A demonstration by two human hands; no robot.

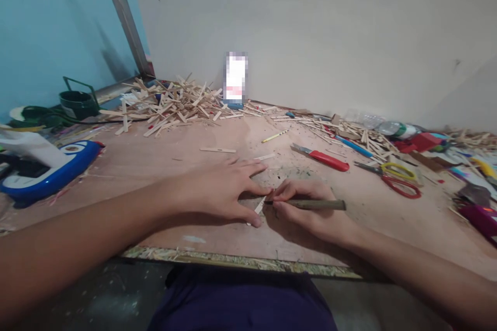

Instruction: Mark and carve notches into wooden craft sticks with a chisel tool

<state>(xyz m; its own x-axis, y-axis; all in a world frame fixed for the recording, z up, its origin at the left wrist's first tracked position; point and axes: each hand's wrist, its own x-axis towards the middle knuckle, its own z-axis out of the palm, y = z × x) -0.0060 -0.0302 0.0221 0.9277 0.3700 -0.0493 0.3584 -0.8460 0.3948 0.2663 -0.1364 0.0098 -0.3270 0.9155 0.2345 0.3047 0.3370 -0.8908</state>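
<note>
My left hand point(227, 189) lies flat on the table with its fingers spread. Its thumb presses the lower end of a small pale wooden stick point(260, 206), which lies at a slant between the thumb and forefinger. In a pen-like grip, my right hand point(306, 207) holds a slim tool with a brown, rod-like handle point(320, 205). The dark tip of this tool meets the stick, or hovers just over it; its exact shape is too small to tell. Beyond the fingers are a short white strip point(264, 156) and another wooden stick point(217, 150).
A red-handled craft knife point(328, 160), scissors point(398, 178) and a yellow pencil point(275, 136) lie beyond my right hand. Wooden sticks point(182, 106) are heaped at the back, near a lit phone point(236, 77). At left stand a blue-and-white device point(83, 158) and a green bucket point(77, 104).
</note>
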